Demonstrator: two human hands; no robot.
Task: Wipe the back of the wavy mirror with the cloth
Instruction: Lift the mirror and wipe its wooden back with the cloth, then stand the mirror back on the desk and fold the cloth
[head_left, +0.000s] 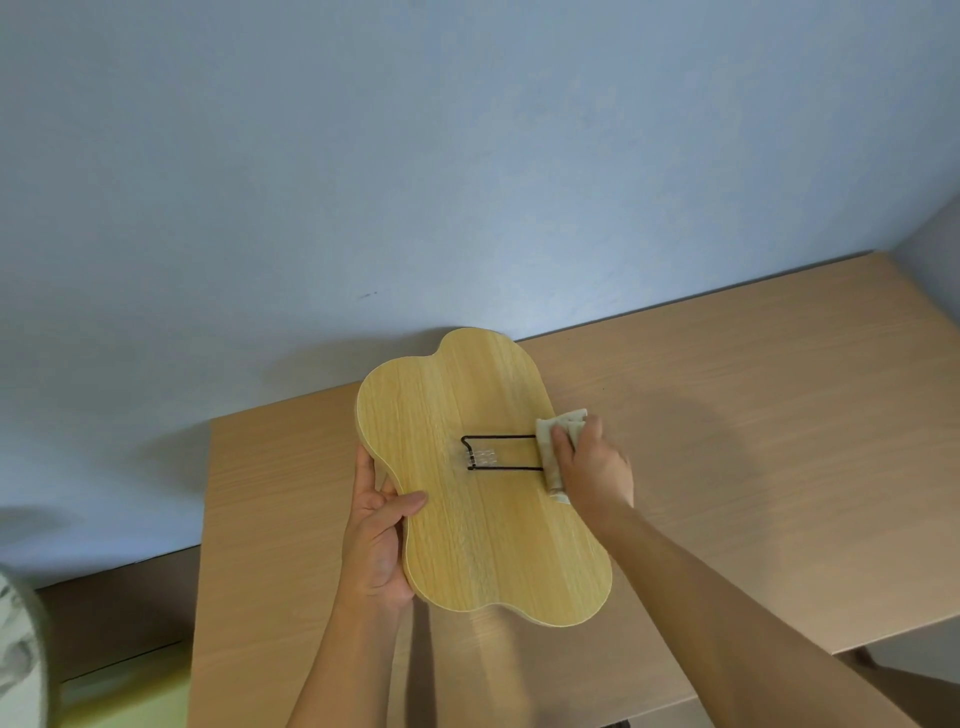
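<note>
Two hands are engaged: the wavy mirror (483, 483), wooden back up, is gripped by the left hand (376, 540); a folded cloth (558, 452) is pressed against its right edge under the closed right hand (592, 467).

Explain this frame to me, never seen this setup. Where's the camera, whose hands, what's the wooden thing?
There is no machine here: a person works with two bare hands, and the single picture comes from a wide-angle camera worn on their head, looking forward and down.

The wooden shape is the back of a wavy mirror; the glass side faces away, so it is not visible. A black wire stand is fixed to the middle of the back.

The left hand grips the mirror's left edge, thumb on the back panel, holding it above a light wooden table that stands against a blue wall.

The right hand presses a folded pale cloth against the right side of the back, over the end of the stand.
</note>
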